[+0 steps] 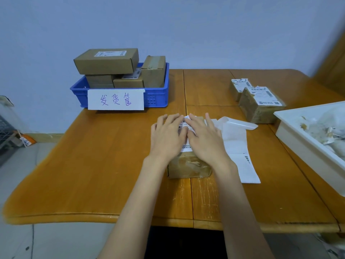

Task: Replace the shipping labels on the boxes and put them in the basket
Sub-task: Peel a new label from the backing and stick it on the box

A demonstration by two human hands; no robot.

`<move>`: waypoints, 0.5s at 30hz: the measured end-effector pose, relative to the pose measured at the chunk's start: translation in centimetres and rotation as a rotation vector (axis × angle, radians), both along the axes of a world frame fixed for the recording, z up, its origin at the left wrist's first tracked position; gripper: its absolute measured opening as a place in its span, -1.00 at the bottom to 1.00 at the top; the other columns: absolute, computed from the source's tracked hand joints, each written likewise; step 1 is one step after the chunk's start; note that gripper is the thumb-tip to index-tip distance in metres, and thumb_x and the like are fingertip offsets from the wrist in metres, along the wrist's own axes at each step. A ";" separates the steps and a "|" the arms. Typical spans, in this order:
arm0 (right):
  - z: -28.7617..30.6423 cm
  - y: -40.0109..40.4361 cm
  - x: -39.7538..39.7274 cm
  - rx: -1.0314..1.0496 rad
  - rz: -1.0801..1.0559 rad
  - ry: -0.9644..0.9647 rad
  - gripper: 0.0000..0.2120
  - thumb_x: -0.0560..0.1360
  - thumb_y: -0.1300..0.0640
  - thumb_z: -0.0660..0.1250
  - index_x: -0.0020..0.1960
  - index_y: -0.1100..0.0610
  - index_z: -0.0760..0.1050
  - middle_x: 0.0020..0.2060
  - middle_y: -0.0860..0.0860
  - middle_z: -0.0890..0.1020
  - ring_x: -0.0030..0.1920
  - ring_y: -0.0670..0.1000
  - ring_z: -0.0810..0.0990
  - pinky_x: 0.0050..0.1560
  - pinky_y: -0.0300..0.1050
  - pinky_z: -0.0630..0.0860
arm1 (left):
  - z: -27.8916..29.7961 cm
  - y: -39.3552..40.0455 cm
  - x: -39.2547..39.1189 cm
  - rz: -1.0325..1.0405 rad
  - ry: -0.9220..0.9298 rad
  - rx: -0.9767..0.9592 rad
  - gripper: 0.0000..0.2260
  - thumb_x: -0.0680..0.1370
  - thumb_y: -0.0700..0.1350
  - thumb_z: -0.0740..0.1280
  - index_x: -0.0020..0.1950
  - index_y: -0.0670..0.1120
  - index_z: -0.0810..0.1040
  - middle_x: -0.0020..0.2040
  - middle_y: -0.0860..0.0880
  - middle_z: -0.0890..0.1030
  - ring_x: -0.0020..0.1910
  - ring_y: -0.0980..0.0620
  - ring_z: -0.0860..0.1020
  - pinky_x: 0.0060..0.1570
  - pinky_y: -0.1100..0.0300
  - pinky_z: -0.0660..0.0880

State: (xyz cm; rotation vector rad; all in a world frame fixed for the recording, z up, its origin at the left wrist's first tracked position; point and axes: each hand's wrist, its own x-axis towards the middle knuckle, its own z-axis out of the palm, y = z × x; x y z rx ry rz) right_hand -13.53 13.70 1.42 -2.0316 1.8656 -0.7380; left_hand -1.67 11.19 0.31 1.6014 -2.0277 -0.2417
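Observation:
A brown cardboard box [188, 167] sits in the middle of the wooden table [104, 165]. A white shipping label [186, 147] lies on its top, mostly hidden by my hands. My left hand [168, 135] and my right hand [203, 137] press flat on the label side by side, fingers straight. At the back left stands a blue basket [158, 98] with a handwritten paper sign, holding several labelled cardboard boxes [106, 60]. Two more boxes [261, 103] with torn labels wait at the back right.
A strip of white label backing paper [237, 143] lies just right of the box. A white tray [298, 139] with paper scraps stands at the table's right edge. The wall is close behind the table, and a dark crate [5, 135] is on the floor at left.

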 end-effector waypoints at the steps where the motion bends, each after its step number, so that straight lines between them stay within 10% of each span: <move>1: -0.1 -0.1 0.1 0.047 -0.001 0.024 -0.57 0.67 0.06 0.00 0.53 -0.12 0.20 0.54 -0.21 0.13 0.57 -0.03 -0.14 0.48 0.05 -0.04 | -0.2 0.0 0.0 -0.002 -0.024 0.049 -0.60 0.69 0.05 0.11 0.54 0.06 0.32 0.53 0.12 0.30 0.55 0.03 0.11 0.45 0.04 0.09; 15: -0.2 -0.6 0.5 0.161 -0.150 0.027 -0.46 0.67 -0.06 -0.02 0.60 -0.03 -0.07 0.59 -0.07 -0.08 0.57 0.12 -0.09 0.51 0.15 -0.04 | -0.3 0.1 0.1 -0.016 0.035 0.188 -0.55 0.71 0.05 0.01 0.62 0.07 0.12 0.63 0.11 0.02 0.61 0.01 -0.06 0.53 -0.08 0.00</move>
